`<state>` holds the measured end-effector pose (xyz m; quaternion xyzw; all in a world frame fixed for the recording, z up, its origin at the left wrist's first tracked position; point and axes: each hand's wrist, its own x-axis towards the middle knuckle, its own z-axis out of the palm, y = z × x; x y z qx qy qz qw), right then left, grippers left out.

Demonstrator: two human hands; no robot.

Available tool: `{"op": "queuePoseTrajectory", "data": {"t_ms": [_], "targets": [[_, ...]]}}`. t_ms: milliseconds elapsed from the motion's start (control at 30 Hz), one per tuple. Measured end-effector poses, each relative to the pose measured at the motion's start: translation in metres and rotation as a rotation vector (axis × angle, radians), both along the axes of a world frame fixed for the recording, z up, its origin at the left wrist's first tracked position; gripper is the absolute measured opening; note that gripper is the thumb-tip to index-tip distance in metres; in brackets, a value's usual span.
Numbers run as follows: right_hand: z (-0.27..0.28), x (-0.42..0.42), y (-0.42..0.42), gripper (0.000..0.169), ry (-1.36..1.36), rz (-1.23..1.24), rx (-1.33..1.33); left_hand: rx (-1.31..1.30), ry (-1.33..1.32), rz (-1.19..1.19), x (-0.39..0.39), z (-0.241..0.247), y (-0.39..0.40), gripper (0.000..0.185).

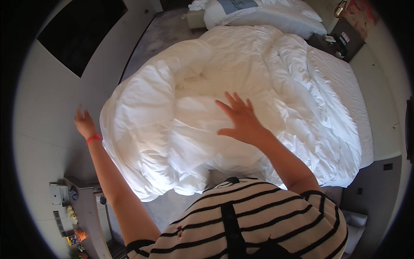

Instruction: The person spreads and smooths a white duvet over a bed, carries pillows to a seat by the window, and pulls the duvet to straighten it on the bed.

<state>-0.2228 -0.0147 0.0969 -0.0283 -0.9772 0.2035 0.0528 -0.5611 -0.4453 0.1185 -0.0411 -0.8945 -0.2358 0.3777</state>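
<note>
A rumpled white duvet (pixel 200 113) covers most of the bed before me and bunches in thick folds along its left side and near edge. Above the middle of the duvet is my right hand (pixel 241 121), its fingers spread and nothing in it. My left hand (pixel 84 122), with a red band at the wrist, is raised just beyond the duvet's left edge; it holds nothing visible and its fingers are apart. Along the right side a strip of the white-sheeted mattress (pixel 355 87) shows beside the duvet.
A second bed (pixel 275 22) with a blue runner stands at the far side, a bench (pixel 195 20) by its foot. A dark nightstand (pixel 326 45) is between the beds. A wall-mounted television (pixel 82 32) hangs at left, above grey carpet (pixel 165 29). A desk (pixel 85 213) stands lower left.
</note>
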Motion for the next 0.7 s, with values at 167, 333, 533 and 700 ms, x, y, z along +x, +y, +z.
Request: {"op": "queuePoseTrajectory", "data": {"t_ms": [167,333,533,700], "targets": [[-0.061,-0.074,-0.052,0.081,-0.188,-0.073,-0.149,-0.068,-0.170,-0.800,0.215,-0.002,0.194,0.079],[-0.107,-0.069,-0.078,0.039,-0.214,0.143,-0.182,-0.628,-0.382,-0.443,0.204,-0.093,0.179,0.085],[-0.025,-0.031,-0.052,0.017,-0.073,0.263,-0.211,-0.386,-0.205,-0.451,0.183,-0.039,0.156,0.069],[0.032,0.043,0.009,0.016,-0.067,0.340,-0.157,-0.018,-0.019,-0.376,0.133,-0.017,0.086,0.049]]}}
